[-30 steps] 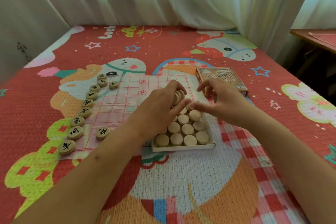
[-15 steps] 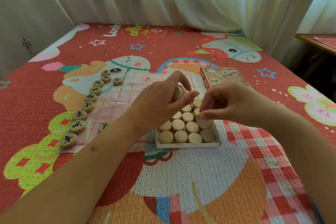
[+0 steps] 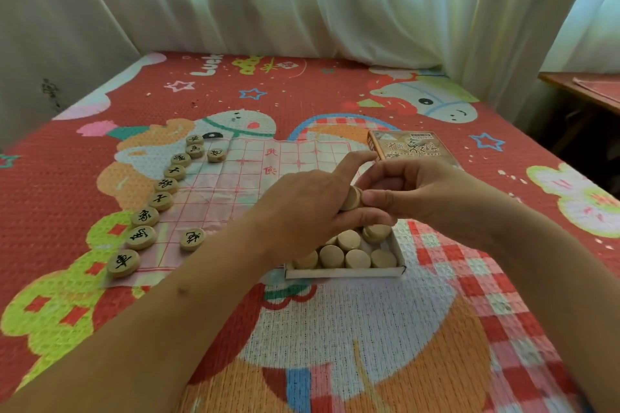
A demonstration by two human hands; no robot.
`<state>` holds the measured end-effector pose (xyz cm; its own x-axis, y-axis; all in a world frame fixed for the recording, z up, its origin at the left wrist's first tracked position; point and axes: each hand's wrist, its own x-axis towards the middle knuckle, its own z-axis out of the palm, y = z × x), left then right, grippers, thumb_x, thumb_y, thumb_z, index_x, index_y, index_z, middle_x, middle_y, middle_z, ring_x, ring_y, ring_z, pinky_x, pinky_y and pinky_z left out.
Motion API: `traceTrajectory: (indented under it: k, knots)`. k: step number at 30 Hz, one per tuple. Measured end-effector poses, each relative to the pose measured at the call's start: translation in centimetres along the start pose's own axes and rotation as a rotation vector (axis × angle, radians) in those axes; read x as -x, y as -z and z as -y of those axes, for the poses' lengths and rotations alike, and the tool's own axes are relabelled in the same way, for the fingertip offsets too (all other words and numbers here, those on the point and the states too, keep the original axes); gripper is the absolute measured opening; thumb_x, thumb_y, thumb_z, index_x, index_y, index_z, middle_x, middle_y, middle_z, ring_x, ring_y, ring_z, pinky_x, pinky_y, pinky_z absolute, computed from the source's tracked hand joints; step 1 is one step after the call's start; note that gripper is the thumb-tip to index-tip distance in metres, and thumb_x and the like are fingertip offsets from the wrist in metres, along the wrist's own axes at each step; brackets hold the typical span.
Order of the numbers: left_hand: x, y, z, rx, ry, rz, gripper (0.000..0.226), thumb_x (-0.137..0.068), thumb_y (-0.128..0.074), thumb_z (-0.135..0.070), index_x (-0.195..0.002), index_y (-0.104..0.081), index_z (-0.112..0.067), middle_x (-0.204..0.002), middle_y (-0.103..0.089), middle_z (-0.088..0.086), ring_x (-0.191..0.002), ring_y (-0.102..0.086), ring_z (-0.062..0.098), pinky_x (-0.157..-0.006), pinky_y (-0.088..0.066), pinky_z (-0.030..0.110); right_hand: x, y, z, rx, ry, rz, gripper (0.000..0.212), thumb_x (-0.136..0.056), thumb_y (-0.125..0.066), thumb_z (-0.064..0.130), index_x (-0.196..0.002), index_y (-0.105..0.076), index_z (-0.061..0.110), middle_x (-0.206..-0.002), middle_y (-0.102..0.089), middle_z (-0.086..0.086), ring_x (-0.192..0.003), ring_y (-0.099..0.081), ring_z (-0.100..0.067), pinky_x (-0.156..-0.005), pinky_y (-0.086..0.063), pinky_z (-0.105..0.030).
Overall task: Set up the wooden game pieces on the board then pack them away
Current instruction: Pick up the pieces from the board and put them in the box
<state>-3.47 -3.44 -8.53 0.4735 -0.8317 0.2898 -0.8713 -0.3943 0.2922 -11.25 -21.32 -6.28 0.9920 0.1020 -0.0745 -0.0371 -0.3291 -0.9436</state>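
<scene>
both hands pinch a short stack of pieces just above the tray

nearest, the shallow white cardboard tray (image 3: 345, 272) holds plain round pale wooden discs (image 3: 357, 258) lying face down in rows; just above it the left hand (image 3: 302, 211) has thumb and fingers curled around a small stack of wooden discs (image 3: 352, 198), and the right hand (image 3: 412, 193) pinches narrowly at the same stack's end. these discs look light, hard and smooth, likely to slide off each other, so gripping by the rims with a finger capping each end seems safest. left of the tray, on the thin pink gridded paper board (image 3: 235, 178), inked black-lettered discs (image 3: 123, 262) stand in a curved row. beyond the tray lies the brown printed box lid (image 3: 411, 148).
</scene>
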Motion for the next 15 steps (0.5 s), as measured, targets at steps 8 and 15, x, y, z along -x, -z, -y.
traceTrajectory:
  k: [8, 15]
  knots:
    - [0.2, 0.2, -0.7, -0.019, 0.000, 0.013, 0.073, -0.088, -0.044, -0.063, -0.148, -0.025, -0.026, -0.055, -0.044, -0.009, -0.053, -0.049, 0.006, -0.060, -0.051, 0.035, 0.2, 0.1, 0.0, -0.139, -0.116, 0.109, 0.027, -0.086, -0.066, 0.017, -0.105, -0.065, -0.002, -0.091, -0.069, -0.018, -0.082, -0.066, -0.025, -0.079, -0.058, -0.029]
    - [0.4, 0.4, -0.5, 0.154, 0.049, -0.115, 0.049, -0.089, -0.037, -0.064, -0.118, -0.045, -0.026, -0.053, -0.045, -0.008, -0.051, -0.048, 0.008, -0.049, -0.041, 0.023, 0.5, 1.2, 0.7, -0.158, -0.136, 0.058, 0.033, -0.077, -0.069, 0.014, -0.106, -0.067, -0.002, -0.094, -0.072, -0.020, -0.077, -0.070, -0.019, -0.065, -0.058, -0.020]
